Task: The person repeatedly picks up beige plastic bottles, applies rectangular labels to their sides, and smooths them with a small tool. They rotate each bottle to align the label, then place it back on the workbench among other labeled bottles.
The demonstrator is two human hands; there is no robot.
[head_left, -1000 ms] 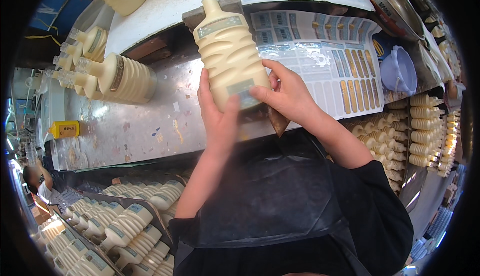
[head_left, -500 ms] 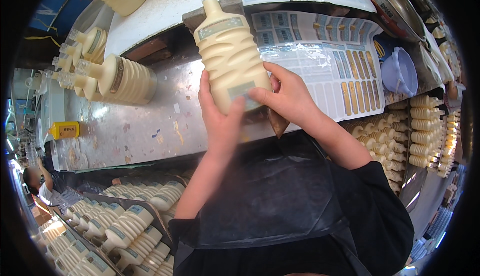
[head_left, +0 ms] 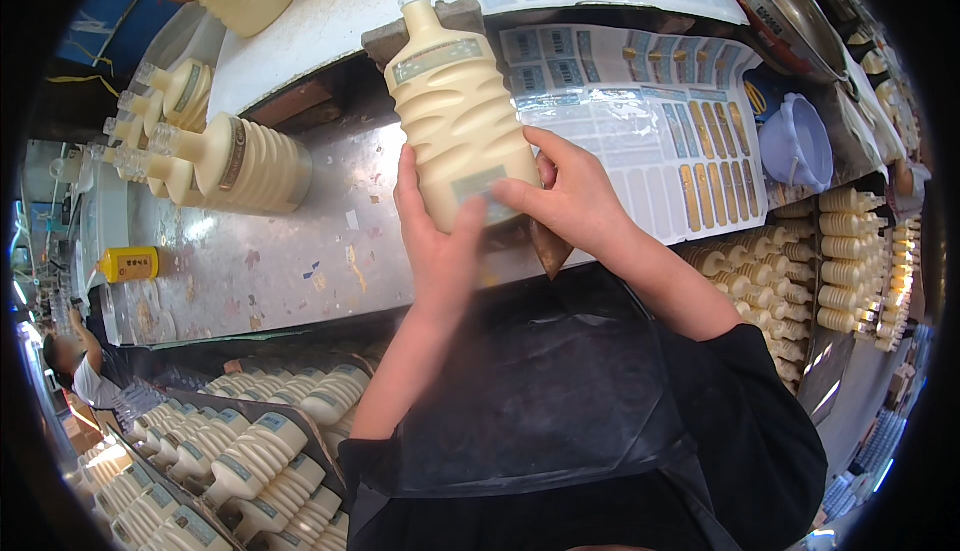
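A ribbed plastic bottle (head_left: 457,111) of cream-coloured liquid lies on the metal worktop (head_left: 270,261), neck pointing away, leaning on a brown block (head_left: 385,39). My left hand (head_left: 435,241) grips its base from the left. My right hand (head_left: 575,201) presses its fingers on a small label at the bottom of the bottle. A narrow label band sits near the bottle's shoulder.
Sheets of peel-off labels (head_left: 650,121) lie right of the bottle. More filled bottles (head_left: 235,161) lie at the left, with a small yellow box (head_left: 130,264). Crates of bottles (head_left: 250,451) stand below left and stacked bottles (head_left: 850,261) at right. A lilac cup (head_left: 795,141) sits nearby. Another person (head_left: 80,371) is at far left.
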